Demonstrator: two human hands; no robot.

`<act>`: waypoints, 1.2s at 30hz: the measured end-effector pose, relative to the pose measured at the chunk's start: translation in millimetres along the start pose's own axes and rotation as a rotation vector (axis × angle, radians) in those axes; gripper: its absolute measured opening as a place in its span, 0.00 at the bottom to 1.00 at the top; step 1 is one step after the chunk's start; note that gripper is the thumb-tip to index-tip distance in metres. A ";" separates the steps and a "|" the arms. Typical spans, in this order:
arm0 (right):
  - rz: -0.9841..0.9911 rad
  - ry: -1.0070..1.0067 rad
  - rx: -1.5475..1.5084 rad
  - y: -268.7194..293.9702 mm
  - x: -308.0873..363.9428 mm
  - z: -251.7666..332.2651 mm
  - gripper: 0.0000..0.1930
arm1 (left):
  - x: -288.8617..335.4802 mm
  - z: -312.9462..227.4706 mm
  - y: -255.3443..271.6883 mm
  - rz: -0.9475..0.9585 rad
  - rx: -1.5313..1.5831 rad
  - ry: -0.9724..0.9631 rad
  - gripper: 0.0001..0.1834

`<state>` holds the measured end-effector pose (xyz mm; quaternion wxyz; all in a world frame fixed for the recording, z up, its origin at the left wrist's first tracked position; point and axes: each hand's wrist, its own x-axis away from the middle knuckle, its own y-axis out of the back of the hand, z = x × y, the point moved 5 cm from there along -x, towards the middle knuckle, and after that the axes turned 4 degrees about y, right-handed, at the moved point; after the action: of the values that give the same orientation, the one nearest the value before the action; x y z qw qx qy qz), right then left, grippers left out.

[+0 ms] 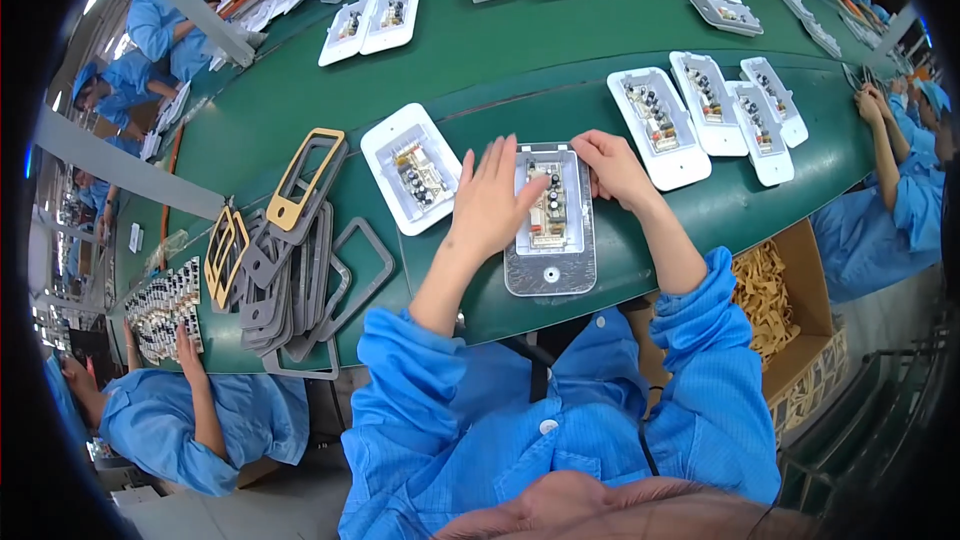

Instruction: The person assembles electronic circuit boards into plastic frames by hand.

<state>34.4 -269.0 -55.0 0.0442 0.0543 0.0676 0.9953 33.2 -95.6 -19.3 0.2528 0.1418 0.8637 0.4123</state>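
A white plastic housing (575,192) lies on the green work surface in front of me, with a circuit board (549,215) inside. Around its rim sits a dark grey gasket (523,272), wide and holed at the near end. My left hand (486,202) is flat, fingers stretched out, over the left side of the housing and partly covering the board. At the far right corner, my right hand (614,170) has its thumb on the gasket edge and its fingers curled down beside it. Left of my left hand, another white housing (385,143) holds its own board.
Grey gaskets (268,312) are heaped at the left, some yellow-faced (284,212). Several filled housings (686,170) stand at the right, more on the far green belt (560,25). A cardboard box (810,285) of tan pieces is by my right arm. Co-workers sit on both sides.
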 end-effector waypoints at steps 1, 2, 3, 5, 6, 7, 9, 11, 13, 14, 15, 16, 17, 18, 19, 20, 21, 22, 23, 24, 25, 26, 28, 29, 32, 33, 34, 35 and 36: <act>-0.005 0.008 -0.001 -2.4 -2.3 -5.3 0.10 | -3.5 6.6 -6.9 0.085 -0.102 0.029 0.37; -0.008 0.016 -0.004 -5.5 -2.8 -9.9 0.10 | -1.8 9.5 -6.0 0.074 -0.106 0.037 0.37; -0.008 -0.045 -0.056 -9.1 -0.7 -7.5 0.10 | 3.9 10.0 -3.7 0.058 -0.201 0.028 0.37; -0.119 0.037 -0.071 0.3 -10.8 -18.3 0.11 | 16.6 7.3 4.3 0.078 -0.424 0.043 0.35; -0.220 0.116 0.012 14.3 -15.6 -20.7 0.12 | 24.9 -1.0 15.1 0.048 -0.384 0.000 0.33; -0.367 0.098 -0.064 25.6 -12.1 -14.8 0.13 | 31.9 -9.1 26.6 0.015 -0.299 -0.045 0.31; -0.341 0.329 -0.293 51.9 -10.8 -15.1 0.13 | 56.8 -19.3 58.1 -0.042 -0.217 -0.075 0.30; -0.345 0.326 -0.554 55.7 -10.1 -9.7 0.14 | 78.6 -7.2 83.5 -0.116 -0.208 -0.039 0.31; -0.297 0.386 -0.509 31.4 -9.2 4.6 0.24 | 105.6 19.6 114.5 -0.181 -0.248 0.078 0.30; -0.311 0.440 -0.440 26.6 -9.6 3.9 0.26 | 115.9 34.1 125.7 -0.200 -0.247 0.157 0.29; -0.317 0.443 -0.441 25.2 -8.1 1.7 0.26 | 124.6 47.7 133.1 -0.177 -0.262 0.200 0.28; -0.280 0.448 -0.334 19.2 -6.8 3.9 0.26 | 133.7 57.1 143.1 -0.159 -0.288 0.252 0.27; -0.244 0.453 -0.226 14.9 -4.9 6.0 0.26 | 139.3 62.0 151.4 -0.164 -0.296 0.252 0.27; -0.237 0.464 -0.236 12.7 -3.2 6.7 0.26 | 144.7 68.4 157.9 -0.090 -0.315 0.258 0.26; -0.167 0.383 -0.159 9.9 -3.1 2.4 0.24 | 148.6 73.4 160.1 -0.015 -0.332 0.266 0.25; -0.096 0.301 -0.080 5.1 -2.4 -0.9 0.22 | 148.3 78.7 163.4 -0.024 -0.342 0.267 0.25; -0.114 0.289 -0.076 -1.1 1.2 2.7 0.19 | 144.5 86.4 174.8 -0.140 -0.363 0.261 0.24; -0.115 0.296 -0.075 -1.3 1.5 1.7 0.19 | 137.2 92.8 183.0 -0.255 -0.370 0.254 0.23; -0.098 0.264 0.007 -0.2 -0.1 -3.7 0.17 | 120.8 96.8 187.7 -0.309 -0.411 0.218 0.20; -0.081 0.232 0.088 0.6 -2.3 -8.3 0.15 | 102.6 112.1 188.7 -0.288 -0.517 0.191 0.19; -0.130 0.300 0.072 -1.7 -1.0 -4.9 0.12 | 92.9 133.3 190.1 -0.252 -0.674 0.225 0.20; -0.124 0.311 0.070 -3.3 -2.2 -5.9 0.12 | 85.2 150.1 189.2 -0.193 -0.792 0.271 0.22; -0.095 0.301 0.046 -2.8 -3.3 -8.7 0.11 | 71.9 176.5 186.8 -0.029 -0.756 0.324 0.25; -0.087 0.310 0.052 -4.1 -2.9 -7.9 0.10 | 69.0 183.0 188.9 -0.034 -0.760 0.324 0.25; -0.059 0.299 0.151 -3.5 -6.8 -14.9 0.10 | 67.4 207.5 175.1 0.379 -0.577 0.555 0.27; -0.065 0.318 0.141 -3.6 -6.8 -12.9 0.09 | 66.1 205.6 177.6 0.367 -0.547 0.519 0.27; -0.073 0.310 0.142 -3.1 -6.9 -13.0 0.09 | 65.2 203.6 179.4 0.354 -0.517 0.484 0.26; -0.074 0.319 0.150 -3.0 -6.5 -12.6 0.08 | 65.0 202.7 182.0 0.324 -0.517 0.490 0.26; -0.070 0.331 0.161 -2.9 -6.8 -11.5 0.08 | 63.7 200.9 181.8 0.327 -0.513 0.489 0.26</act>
<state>40.1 -268.3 -67.4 0.0624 -0.1090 0.1551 0.9799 98.0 174.6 -4.1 -0.0026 0.1073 0.7332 0.6715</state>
